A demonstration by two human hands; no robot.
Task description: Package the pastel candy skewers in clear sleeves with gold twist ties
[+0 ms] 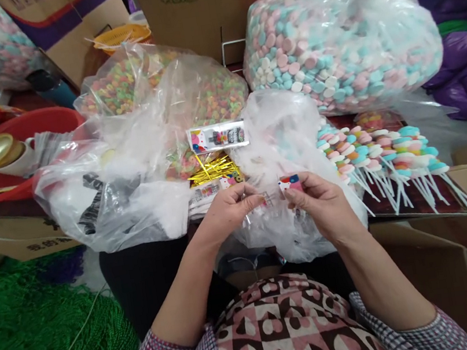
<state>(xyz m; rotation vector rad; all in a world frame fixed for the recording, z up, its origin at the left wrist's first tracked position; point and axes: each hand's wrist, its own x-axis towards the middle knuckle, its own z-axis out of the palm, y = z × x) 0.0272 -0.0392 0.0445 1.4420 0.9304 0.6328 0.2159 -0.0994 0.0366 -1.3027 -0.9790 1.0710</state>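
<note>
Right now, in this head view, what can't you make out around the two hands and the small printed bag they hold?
- Small clear bag between left hand and right hand: its contents are too small and covered by fingers.
- Printed card: print blurred.
- White plastic bag: contents veiled by cloudy film.
- Lollipop sticks: far ends hidden under other sticks.

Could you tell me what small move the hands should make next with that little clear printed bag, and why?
Probably spread the small clear bag open: both the left hand and right hand pinch its flat top, and finished candy sticks lie nearby.
</note>
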